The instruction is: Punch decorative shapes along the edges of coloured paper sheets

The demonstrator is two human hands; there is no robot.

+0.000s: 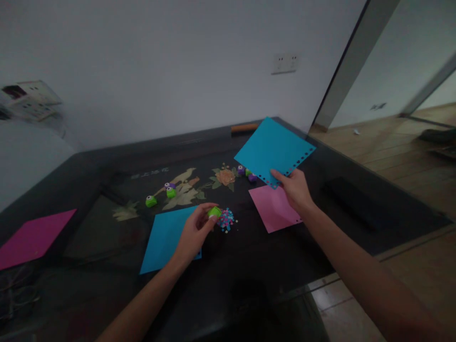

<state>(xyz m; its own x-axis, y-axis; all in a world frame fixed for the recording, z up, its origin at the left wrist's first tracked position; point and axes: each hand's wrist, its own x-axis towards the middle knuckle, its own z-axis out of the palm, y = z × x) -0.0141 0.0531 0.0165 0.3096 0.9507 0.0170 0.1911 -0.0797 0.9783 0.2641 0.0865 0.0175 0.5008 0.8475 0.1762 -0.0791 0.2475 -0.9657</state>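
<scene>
My left hand (196, 225) is closed around a small green craft punch (214, 213), just left of a heap of tiny pink, blue and white paper cutouts (226, 218). In my right hand (295, 187) is a blue sheet of paper (272, 147), pinched near its lower corner and raised above the table. Small holes run along two of its edges. Beneath it lies a pink sheet (272, 206) with a few holes at its lower right. Another blue sheet (166, 235) rests flat under my left hand and wrist, partly covered by them.
Several green and purple punches stand farther back, among them a green one (151, 201) on the left and a purple one (252, 177) behind the raised sheet. A magenta sheet (37, 237) lies far left on the dark glossy table (117, 289). A wall socket (285, 62) is behind.
</scene>
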